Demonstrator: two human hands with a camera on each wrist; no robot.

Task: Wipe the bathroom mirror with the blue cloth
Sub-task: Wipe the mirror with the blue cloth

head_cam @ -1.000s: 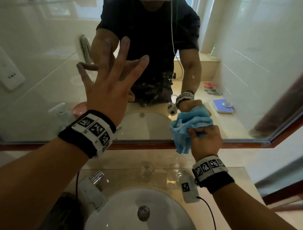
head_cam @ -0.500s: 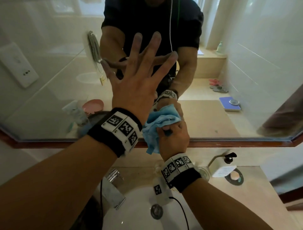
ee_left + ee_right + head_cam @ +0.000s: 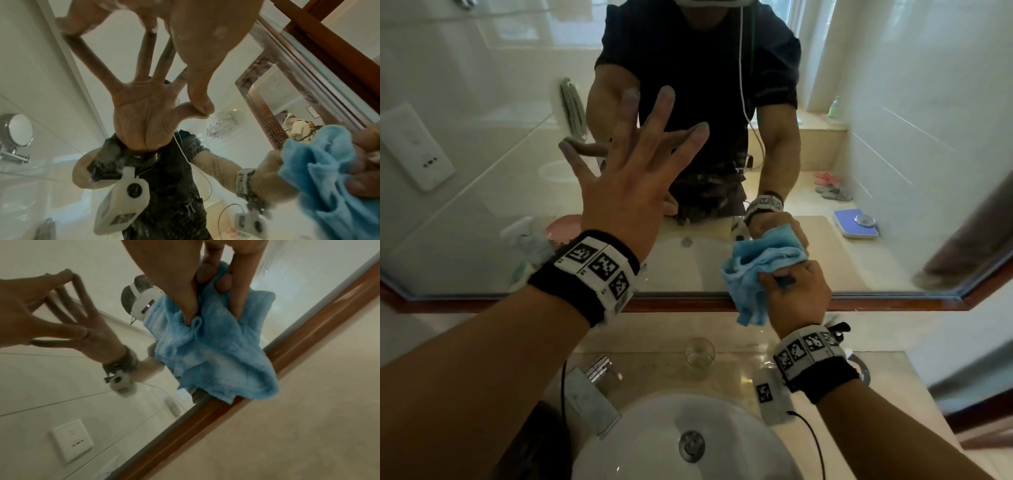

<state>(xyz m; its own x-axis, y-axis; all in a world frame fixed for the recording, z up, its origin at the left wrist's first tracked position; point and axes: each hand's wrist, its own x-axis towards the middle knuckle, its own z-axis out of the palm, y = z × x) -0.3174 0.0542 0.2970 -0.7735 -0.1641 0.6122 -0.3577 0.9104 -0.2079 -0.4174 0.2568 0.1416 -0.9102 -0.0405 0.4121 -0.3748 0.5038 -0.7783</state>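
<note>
The bathroom mirror (image 3: 482, 144) with its brown wooden frame fills the wall above the basin. My right hand (image 3: 796, 291) grips the crumpled blue cloth (image 3: 755, 274) and holds it against the glass just above the bottom frame, right of centre. A corner of the cloth (image 3: 216, 353) hangs down over the frame. My left hand (image 3: 633, 171) rests flat on the mirror with its fingers spread, up and to the left of the cloth. In the left wrist view the thumb (image 3: 200, 100) of my left hand touches the glass.
A white basin (image 3: 654, 438) sits below with a chrome tap (image 3: 599, 370) at its left. A clear glass (image 3: 699, 356) stands on the beige counter (image 3: 887, 404) behind the basin. A dispenser's black pump (image 3: 840, 329) shows behind my right wrist.
My right hand has slid the cloth to the right along the bottom of the mirror after first moving left. My left hand has stayed spread on the glass.
</note>
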